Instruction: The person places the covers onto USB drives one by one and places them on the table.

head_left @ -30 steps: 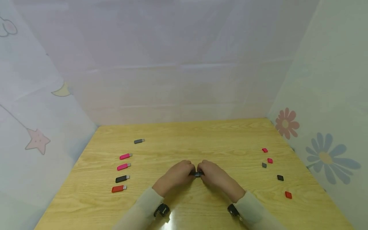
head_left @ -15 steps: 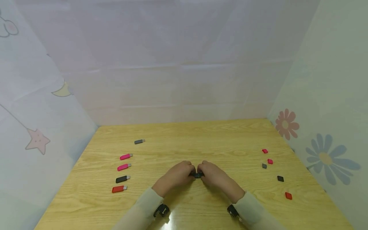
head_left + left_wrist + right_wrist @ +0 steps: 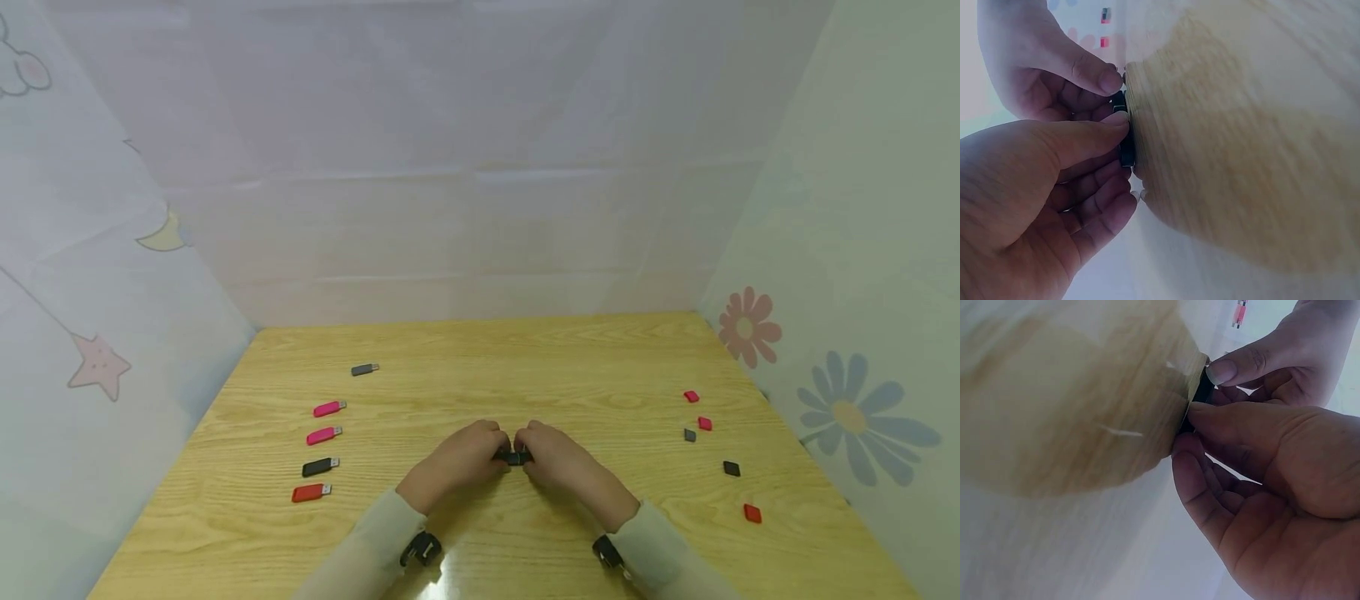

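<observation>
At the middle of the table both hands meet over a black USB flash drive (image 3: 513,458). My left hand (image 3: 471,454) pinches its body (image 3: 1127,150) between thumb and fingers. The drive's black cap (image 3: 1117,100) is pinched by my right hand (image 3: 558,458) at the other end. Body and cap sit in one line, with a thin seam between them; no metal plug shows. In the right wrist view, the fingers and thumbs cover much of the black drive (image 3: 1202,390). It is held low, close to the wooden surface.
Uncapped drives lie in a column at left: grey (image 3: 363,369), two pink (image 3: 327,409), black (image 3: 318,467) and red (image 3: 308,492). Loose caps lie at right: pink (image 3: 691,397), another pink (image 3: 705,423), grey (image 3: 690,435), black (image 3: 731,468) and red (image 3: 752,513). Printed sheets (image 3: 465,242) wall the table.
The silvery plug seen between the hands a second ago has gone from sight, and the cap has closed up against the drive's body. The hands have hardly moved.
</observation>
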Action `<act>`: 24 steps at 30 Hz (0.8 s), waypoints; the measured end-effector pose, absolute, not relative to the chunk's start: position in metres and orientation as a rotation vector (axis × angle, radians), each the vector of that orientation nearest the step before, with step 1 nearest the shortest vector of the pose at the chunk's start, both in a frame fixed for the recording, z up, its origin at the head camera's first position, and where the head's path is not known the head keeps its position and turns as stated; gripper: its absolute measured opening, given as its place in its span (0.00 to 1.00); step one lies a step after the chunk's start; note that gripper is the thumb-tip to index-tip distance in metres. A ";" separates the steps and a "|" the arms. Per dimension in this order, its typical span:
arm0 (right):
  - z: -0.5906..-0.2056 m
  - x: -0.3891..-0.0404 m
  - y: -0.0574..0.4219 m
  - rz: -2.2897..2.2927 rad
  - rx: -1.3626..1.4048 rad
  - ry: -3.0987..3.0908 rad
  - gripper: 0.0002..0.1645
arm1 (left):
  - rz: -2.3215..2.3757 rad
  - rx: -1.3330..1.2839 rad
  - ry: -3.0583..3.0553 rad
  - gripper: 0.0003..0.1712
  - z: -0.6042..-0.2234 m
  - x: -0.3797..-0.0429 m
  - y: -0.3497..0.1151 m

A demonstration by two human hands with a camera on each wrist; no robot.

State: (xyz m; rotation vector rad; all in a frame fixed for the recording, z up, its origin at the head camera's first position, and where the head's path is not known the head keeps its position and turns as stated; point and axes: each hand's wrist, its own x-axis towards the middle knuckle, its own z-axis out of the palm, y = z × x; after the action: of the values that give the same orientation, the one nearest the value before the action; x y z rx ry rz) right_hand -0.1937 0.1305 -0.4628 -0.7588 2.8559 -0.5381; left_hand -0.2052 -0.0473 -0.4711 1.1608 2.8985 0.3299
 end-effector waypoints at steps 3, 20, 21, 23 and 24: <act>-0.461 -0.194 0.132 -0.555 -0.739 2.849 0.07 | 0.345 1.139 2.894 0.10 -0.470 -0.205 -0.048; -0.442 -0.194 0.178 -0.607 -0.506 2.947 0.17 | 0.279 0.870 3.040 0.19 -0.454 -0.226 -0.087; -0.442 -0.194 0.183 -0.613 -0.495 2.949 0.17 | 0.282 0.853 3.044 0.19 -0.453 -0.228 -0.091; -0.441 -0.194 0.193 -0.619 -0.477 2.955 0.17 | 0.300 0.822 3.051 0.19 -0.451 -0.232 -0.097; -0.440 -0.193 0.198 -0.622 -0.466 2.958 0.18 | 0.305 0.813 3.061 0.19 -0.451 -0.234 -0.100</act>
State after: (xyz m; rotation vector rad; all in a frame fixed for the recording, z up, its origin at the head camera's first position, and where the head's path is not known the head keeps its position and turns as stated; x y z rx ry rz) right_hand -0.1932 0.1980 -0.4401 -0.4656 2.9578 -0.6220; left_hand -0.2344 -0.1005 -0.4513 0.8126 3.0606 0.3047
